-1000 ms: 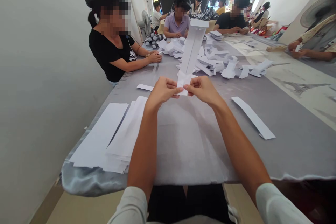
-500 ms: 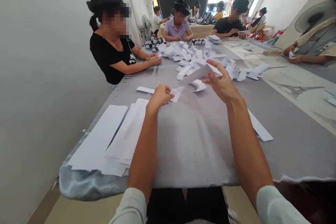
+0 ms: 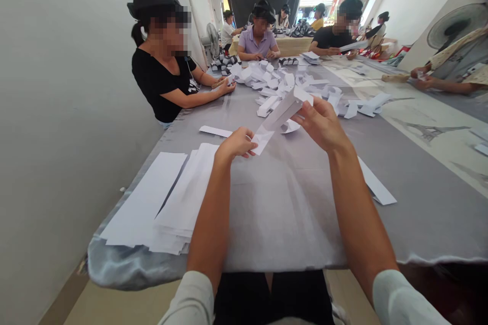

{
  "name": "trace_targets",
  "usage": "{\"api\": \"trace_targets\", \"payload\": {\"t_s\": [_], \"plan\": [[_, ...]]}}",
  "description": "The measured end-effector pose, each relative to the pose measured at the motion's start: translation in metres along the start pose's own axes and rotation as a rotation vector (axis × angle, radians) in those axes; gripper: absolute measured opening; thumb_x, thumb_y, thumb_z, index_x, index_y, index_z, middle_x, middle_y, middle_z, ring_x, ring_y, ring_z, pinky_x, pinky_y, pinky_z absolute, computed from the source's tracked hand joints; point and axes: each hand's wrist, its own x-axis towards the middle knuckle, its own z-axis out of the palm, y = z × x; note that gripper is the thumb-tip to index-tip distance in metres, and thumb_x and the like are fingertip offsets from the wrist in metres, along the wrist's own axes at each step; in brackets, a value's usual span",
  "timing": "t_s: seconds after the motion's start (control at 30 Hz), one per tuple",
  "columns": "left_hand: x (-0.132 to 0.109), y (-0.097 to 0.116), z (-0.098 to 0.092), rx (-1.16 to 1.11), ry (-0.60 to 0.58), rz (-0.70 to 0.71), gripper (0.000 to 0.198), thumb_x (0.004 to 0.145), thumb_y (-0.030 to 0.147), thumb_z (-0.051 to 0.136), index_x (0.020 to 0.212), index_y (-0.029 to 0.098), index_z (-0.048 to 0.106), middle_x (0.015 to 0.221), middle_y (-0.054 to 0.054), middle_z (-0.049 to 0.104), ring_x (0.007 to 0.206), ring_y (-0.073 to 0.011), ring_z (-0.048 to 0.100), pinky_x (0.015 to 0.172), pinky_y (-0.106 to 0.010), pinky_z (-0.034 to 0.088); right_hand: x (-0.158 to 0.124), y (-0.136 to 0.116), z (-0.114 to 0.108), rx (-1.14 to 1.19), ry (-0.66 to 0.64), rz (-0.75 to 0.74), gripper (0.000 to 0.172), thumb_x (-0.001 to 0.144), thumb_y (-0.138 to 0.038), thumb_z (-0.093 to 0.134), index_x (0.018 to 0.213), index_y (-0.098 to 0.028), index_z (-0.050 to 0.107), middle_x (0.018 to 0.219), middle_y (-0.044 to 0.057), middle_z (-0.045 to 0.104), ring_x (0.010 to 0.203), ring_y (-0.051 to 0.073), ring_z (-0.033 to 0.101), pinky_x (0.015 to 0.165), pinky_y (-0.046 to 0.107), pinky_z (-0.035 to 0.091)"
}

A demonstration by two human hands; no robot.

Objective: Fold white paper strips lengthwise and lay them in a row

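A folded white paper strip (image 3: pixel 281 110) is held above the table between my two hands, slanting up to the right. My left hand (image 3: pixel 239 143) pinches its lower end, where a flap of paper sticks out past the fingers. Around the upper end, my right hand (image 3: pixel 319 121) is closed, with the thumb on the near side and the other fingers partly hidden. Just beyond the strip lies a heap of folded white paper pieces (image 3: pixel 267 77). A narrow white strip (image 3: pixel 214 131) rests flat beyond my left hand.
Stacked white paper sheets (image 3: pixel 183 198) lie left of my left forearm. Another folded strip (image 3: pixel 375 183) is beside my right forearm. A person in black (image 3: pixel 163 76) sits at the table's left edge. More people sit around the grey-covered table (image 3: pixel 282 223).
The strip's right end has turned in my right hand, so its folded end now faces up. My left hand has shifted slightly right and down with the lower end.
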Motion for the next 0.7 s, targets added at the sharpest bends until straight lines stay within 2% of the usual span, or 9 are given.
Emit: {"api": "trace_targets", "payload": {"t_s": [0.17,0.3,0.43,0.53,0.63,0.7], "plan": [[-0.001,-0.002,-0.003,0.023,0.035,-0.02,0.023,0.076,0.011,0.079,0.086,0.018,0.06,0.075,-0.003,0.071,0.068,-0.0217,0.076,0.056,-0.025,0.053,0.003,0.003,0.004,-0.02,0.039,0.035,0.072,0.081,-0.092,0.059,0.118,-0.031,0.07,0.104,0.008,0.072,0.11,0.032,0.07,0.081,0.043,0.063],[-0.001,-0.004,-0.005,0.045,0.051,-0.024,0.026,0.074,0.011,0.08,0.087,0.018,0.059,0.077,-0.003,0.071,0.067,-0.0215,0.076,0.055,-0.025,0.052,0.005,0.003,0.007,-0.05,0.085,0.005,0.065,0.084,-0.089,0.06,0.106,-0.029,0.071,0.1,0.007,0.07,0.104,0.029,0.07,0.076,0.04,0.064],[0.0,-0.005,-0.007,0.077,0.078,-0.026,0.026,0.074,0.01,0.078,0.09,0.019,0.059,0.08,-0.003,0.07,0.066,-0.0211,0.075,0.054,-0.024,0.05,0.007,0.006,0.006,-0.097,0.17,-0.106,0.047,0.083,-0.072,0.076,0.096,-0.027,0.072,0.097,0.007,0.069,0.095,0.027,0.069,0.074,0.04,0.063],[0.003,-0.006,-0.009,0.114,0.125,0.045,0.022,0.075,0.011,0.076,0.092,0.019,0.063,0.078,-0.003,0.07,0.065,-0.0205,0.072,0.054,-0.025,0.048,0.007,0.005,0.001,-0.139,0.21,-0.146,0.035,0.084,-0.057,0.079,0.098,-0.026,0.073,0.094,0.007,0.07,0.089,0.026,0.069,0.074,0.041,0.062],[0.007,-0.008,-0.009,0.178,0.211,0.125,0.015,0.076,0.011,0.073,0.088,0.02,0.069,0.078,-0.004,0.07,0.067,-0.0194,0.068,0.06,-0.027,0.048,0.005,0.0,-0.006,-0.226,0.222,-0.147,0.027,0.086,-0.047,0.077,0.102,-0.025,0.075,0.093,0.007,0.07,0.09,0.026,0.069,0.072,0.04,0.061],[0.01,-0.01,-0.008,0.215,0.284,0.151,0.017,0.072,0.01,0.073,0.086,0.021,0.073,0.084,-0.006,0.072,0.073,-0.0207,0.066,0.065,-0.029,0.049,0.002,-0.003,-0.012,-0.276,0.215,-0.154,0.022,0.087,-0.043,0.077,0.098,-0.024,0.076,0.09,0.007,0.07,0.089,0.027,0.069,0.07,0.04,0.06]]}}
